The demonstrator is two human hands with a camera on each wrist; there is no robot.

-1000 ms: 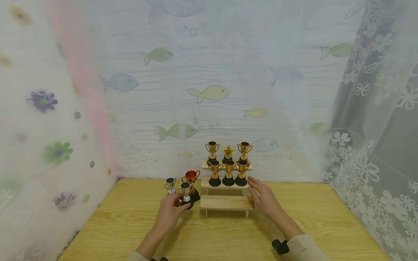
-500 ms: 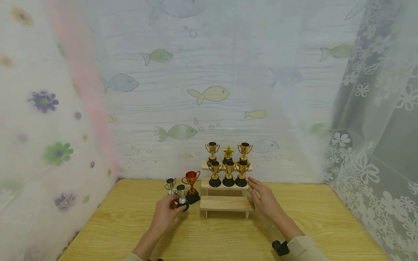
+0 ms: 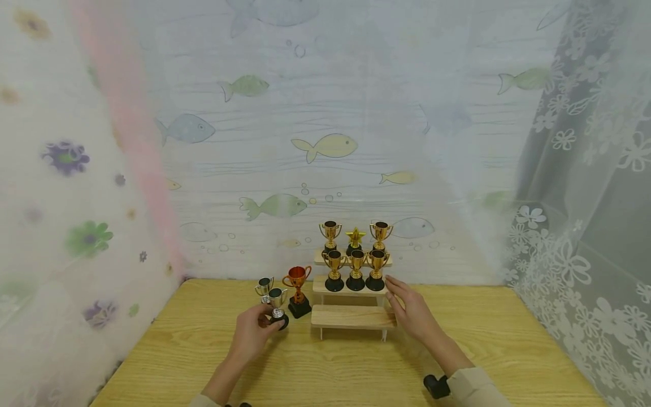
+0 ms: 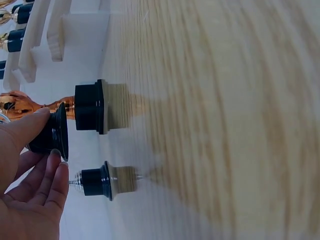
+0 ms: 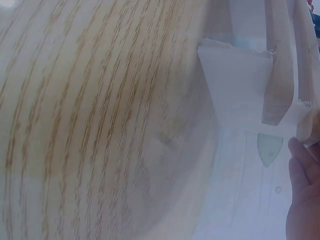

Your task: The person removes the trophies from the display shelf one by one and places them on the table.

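Note:
My left hand [image 3: 249, 333] pinches a small silver trophy cup [image 3: 277, 297] by its black base, between thumb and fingers. In the left wrist view that black base [image 4: 52, 134] is held above the tabletop, slightly tilted. Just behind it stand a second silver trophy cup [image 3: 263, 286], partly hidden, and a taller orange-red trophy cup [image 3: 297, 277] on a square black base. My right hand [image 3: 414, 311] is at the right side of a three-step wooden stand [image 3: 353, 316], its fingers extended along the end of the steps, fingertips right at the middle step.
Several gold trophy cups [image 3: 357, 259] and one gold star trophy [image 3: 355, 237] fill the upper two steps of the stand. The lowest step carries nothing. Wood-grain tabletop [image 3: 335, 373] spreads in front; a fish-patterned curtain [image 3: 285, 169] hangs right behind.
My left hand has moved left with the silver trophy cup, away from the stand, uncovering the orange-red trophy's base. My right hand has stayed at the stand's side.

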